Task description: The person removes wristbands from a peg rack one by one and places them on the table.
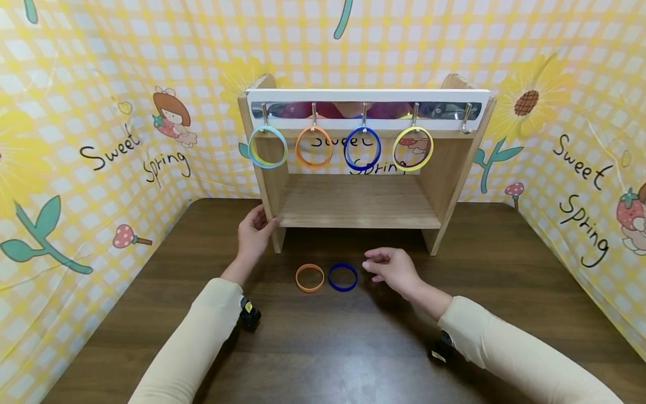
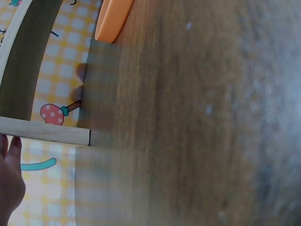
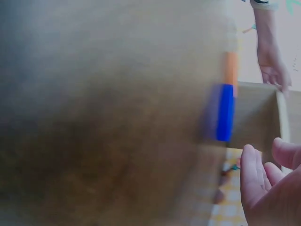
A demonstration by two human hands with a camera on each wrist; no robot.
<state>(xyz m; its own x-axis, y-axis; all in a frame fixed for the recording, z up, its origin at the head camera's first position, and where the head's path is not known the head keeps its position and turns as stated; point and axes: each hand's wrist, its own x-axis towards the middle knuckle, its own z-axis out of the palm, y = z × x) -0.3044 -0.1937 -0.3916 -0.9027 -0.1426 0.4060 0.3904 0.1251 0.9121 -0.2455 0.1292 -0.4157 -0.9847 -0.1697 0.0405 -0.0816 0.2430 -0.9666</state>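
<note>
– Brown table (image 1: 328,348), wooden shelf (image 1: 358,199) at 12 o'clock. Hands?
– Left hand (image 1: 254,234) grips shelf side; right hand (image 1: 396,272) relaxed, empty.
– Nearer blue ring (image 1: 342,289)?
– Right: it's on the table, just off those fingertips' 9 o'clock, orange ring (image 1: 309,290) beyond. No long axis.

Two rings (image 1: 309,290) are lying on the desk (image 1: 323,359) before the rack (image 1: 353,199); four others (image 1: 361,168) are hanging from its hooks (image 1: 467,116).

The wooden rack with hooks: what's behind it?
Through its open back, yellow-checked cloth shows, with parts of the printed words "Sweet Spring". Whatever lies directly behind the hook strip and shelf is covered in the head view.
</note>
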